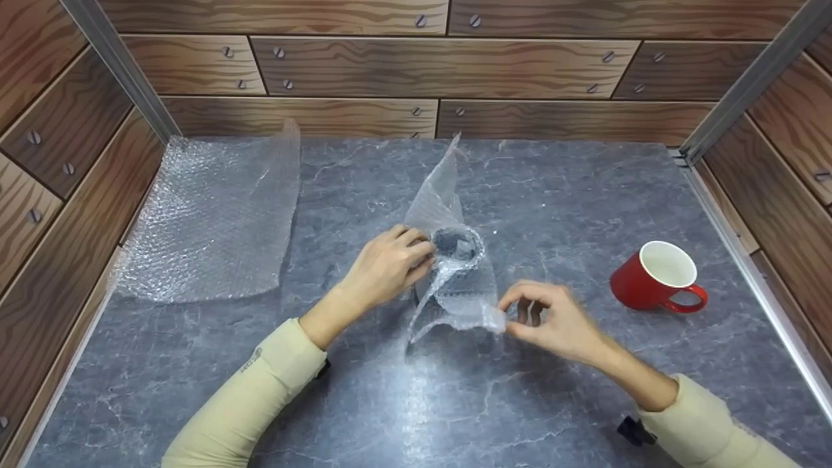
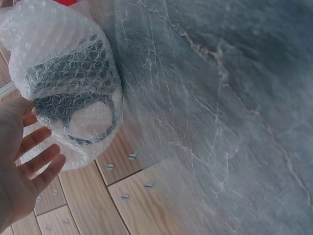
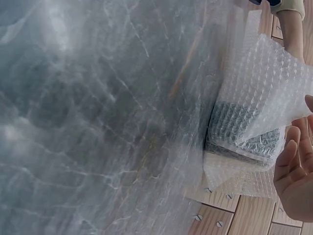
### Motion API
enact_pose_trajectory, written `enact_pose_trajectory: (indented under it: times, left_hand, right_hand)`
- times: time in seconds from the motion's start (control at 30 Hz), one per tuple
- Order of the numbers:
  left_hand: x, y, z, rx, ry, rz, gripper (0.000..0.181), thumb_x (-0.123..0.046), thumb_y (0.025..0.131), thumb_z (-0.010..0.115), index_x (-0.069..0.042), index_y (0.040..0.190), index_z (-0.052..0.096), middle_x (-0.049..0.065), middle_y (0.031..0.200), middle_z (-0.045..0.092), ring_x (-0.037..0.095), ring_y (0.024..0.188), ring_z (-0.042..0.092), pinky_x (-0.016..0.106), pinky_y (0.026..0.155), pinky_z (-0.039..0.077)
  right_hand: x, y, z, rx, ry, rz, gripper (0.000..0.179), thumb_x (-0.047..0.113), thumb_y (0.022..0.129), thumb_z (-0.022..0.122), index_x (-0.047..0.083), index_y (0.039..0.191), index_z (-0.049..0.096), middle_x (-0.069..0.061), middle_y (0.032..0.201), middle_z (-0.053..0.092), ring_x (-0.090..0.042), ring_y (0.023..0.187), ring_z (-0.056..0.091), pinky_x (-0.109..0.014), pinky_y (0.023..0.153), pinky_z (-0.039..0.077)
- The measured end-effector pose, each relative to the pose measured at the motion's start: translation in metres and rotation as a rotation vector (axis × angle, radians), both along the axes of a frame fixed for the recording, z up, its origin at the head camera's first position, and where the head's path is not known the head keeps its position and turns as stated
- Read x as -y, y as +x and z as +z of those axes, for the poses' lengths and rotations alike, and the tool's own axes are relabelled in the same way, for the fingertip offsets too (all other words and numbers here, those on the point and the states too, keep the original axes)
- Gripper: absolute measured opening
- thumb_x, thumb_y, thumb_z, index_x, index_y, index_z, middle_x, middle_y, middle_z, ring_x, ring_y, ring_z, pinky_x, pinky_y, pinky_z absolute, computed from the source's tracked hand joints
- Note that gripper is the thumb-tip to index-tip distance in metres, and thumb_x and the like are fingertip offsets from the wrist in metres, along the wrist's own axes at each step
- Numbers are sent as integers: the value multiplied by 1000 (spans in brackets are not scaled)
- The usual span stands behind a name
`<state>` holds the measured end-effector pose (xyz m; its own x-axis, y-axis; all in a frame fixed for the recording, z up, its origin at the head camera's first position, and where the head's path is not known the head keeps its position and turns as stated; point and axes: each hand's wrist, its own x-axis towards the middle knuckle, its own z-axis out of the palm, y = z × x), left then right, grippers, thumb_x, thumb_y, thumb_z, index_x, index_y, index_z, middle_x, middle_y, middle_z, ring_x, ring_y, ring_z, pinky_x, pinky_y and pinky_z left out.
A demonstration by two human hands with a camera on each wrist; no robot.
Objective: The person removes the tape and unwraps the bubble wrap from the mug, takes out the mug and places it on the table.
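Observation:
In the middle of the table a dark mug (image 2: pixel 78 107) is wrapped in bubble wrap (image 1: pixel 468 286); its handle shows through in the left wrist view. A long flap of the wrap points away at the back, and loose ends stick out toward the front. My left hand (image 1: pixel 393 260) holds the wrap at the left of the mug's rim, its other fingers spread in the left wrist view. On the opposite side, my right hand (image 1: pixel 552 318) pinches the front right end of the wrap between thumb and forefinger, pulled out from the mug.
Another flat sheet of bubble wrap (image 1: pixel 214 214) lies at the back left of the grey marbled table (image 1: pixel 364 403). A red mug (image 1: pixel 640 283), white inside, stands at the right with its handle toward the right. Wood-patterned walls (image 1: pixel 442 65) enclose the table at the back and sides.

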<state>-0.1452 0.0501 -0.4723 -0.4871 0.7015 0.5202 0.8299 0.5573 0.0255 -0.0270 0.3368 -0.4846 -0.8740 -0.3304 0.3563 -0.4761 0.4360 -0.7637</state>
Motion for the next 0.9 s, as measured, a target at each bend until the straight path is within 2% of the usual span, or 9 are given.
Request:
enact_pose_trajectory:
  times: [0.27,0.5,0.6,0.73,0.9]
  left_hand:
    - [0,0,0,-10,-6,-3,18,-29,102,69,-16,111,77,3,114,77,22,100,69,35,86,63]
    - [0,-1,0,-21,-8,-3,18,-28,102,69,-16,112,77,3,113,77,22,99,69,34,85,63]
    - [0,-2,-1,-22,-13,-1,18,-29,102,69,-16,112,77,3,113,77,22,100,69,34,85,63]
    - [-1,-2,-2,-25,-14,3,18,-28,102,69,-15,112,77,3,113,77,22,99,69,34,84,63]
    - [0,0,-2,-22,7,-4,16,-26,103,69,-15,110,77,2,111,76,22,96,69,33,81,62]
  right_hand:
    - [0,6,-5,-33,50,71,34,-6,76,84,20,98,78,0,96,76,-12,70,62,-26,53,52]
    - [-1,9,-8,-37,155,108,35,-3,78,83,21,102,78,2,103,75,-5,78,62,-26,57,56]
    - [-1,11,-10,-42,204,108,34,1,79,85,24,103,78,4,107,74,-8,83,65,-27,60,58]
    - [0,11,-14,-110,250,127,33,5,79,86,25,104,79,6,109,74,-17,88,69,-27,63,59]
    - [2,9,-19,-259,310,161,32,7,77,86,24,103,80,8,106,75,-12,94,67,-28,72,60]
